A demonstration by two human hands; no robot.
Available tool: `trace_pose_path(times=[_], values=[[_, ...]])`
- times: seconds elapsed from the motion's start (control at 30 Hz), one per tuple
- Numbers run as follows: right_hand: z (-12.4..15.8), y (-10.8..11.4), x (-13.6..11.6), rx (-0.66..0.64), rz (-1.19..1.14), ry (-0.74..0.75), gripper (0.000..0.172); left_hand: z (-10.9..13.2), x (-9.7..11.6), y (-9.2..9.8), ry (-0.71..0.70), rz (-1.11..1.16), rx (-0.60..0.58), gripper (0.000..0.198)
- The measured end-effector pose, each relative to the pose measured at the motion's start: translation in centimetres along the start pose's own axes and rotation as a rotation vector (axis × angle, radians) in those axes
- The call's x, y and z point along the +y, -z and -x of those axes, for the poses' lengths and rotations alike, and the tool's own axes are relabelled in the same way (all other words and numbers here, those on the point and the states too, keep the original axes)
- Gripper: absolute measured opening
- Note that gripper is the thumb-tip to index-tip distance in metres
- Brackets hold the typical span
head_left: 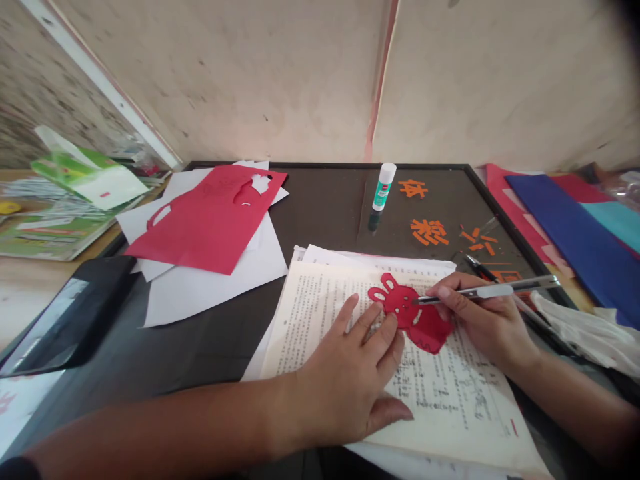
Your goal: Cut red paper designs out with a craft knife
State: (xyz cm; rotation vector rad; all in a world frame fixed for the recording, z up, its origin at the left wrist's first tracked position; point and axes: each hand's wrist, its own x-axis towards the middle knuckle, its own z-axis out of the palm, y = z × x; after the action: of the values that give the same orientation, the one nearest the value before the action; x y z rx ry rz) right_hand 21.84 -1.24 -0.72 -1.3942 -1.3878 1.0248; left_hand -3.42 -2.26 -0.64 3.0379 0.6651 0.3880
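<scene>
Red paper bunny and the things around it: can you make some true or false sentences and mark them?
The right hand holds a slim silver tool. True.
The big red sheet has holes cut in it. True.
The red paper bunny lies on the big red sheet. False: it lies on a printed page.
The glue stick stands upright. True.
The left hand grips the glue stick. False: it is spread over the page.

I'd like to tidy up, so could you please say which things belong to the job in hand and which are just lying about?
In the job: red paper cut-out, knife, book underneath.

Apparently idle: glue stick, blue sheet, orange paper pieces.
</scene>
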Motion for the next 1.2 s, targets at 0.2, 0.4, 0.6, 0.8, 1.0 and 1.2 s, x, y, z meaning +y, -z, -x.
trace_pose_path(times=[0.2, 0.4, 0.6, 0.8, 1.0, 1.2], values=[[0.06, -0.15, -0.15, -0.022, 0.026, 0.009, 0.025, 0.04, -0.08, 0.14, 0.008, 0.056, -0.068, 0.069], [-0.4, 0.36, 0.21, -0.057, -0.059, -0.032, 0.025, 0.05, -0.34, -0.02, 0.019, 0.082, -0.07, 0.07], [-0.79, 0.65, 0.77, -0.024, -0.04, 0.013, 0.021, -0.01, -0.77, 0.07, 0.023, 0.064, -0.072, 0.074], [-0.47, 0.26, 0.09, -0.078, 0.051, 0.044, 0.021, 0.05, -0.73, 0.02, 0.024, 0.074, -0.082, 0.073], [-0.43, 0.06, -0.07, -0.125, 0.054, 0.037, 0.021, -0.05, -0.72, 0.18, 0.024, 0.069, -0.102, 0.073], [-0.47, 0.11, 0.04, -0.125, 0.107, 0.048, 0.024, 0.04, -0.71, -0.06, 0.016, 0.078, -0.093, 0.073]])
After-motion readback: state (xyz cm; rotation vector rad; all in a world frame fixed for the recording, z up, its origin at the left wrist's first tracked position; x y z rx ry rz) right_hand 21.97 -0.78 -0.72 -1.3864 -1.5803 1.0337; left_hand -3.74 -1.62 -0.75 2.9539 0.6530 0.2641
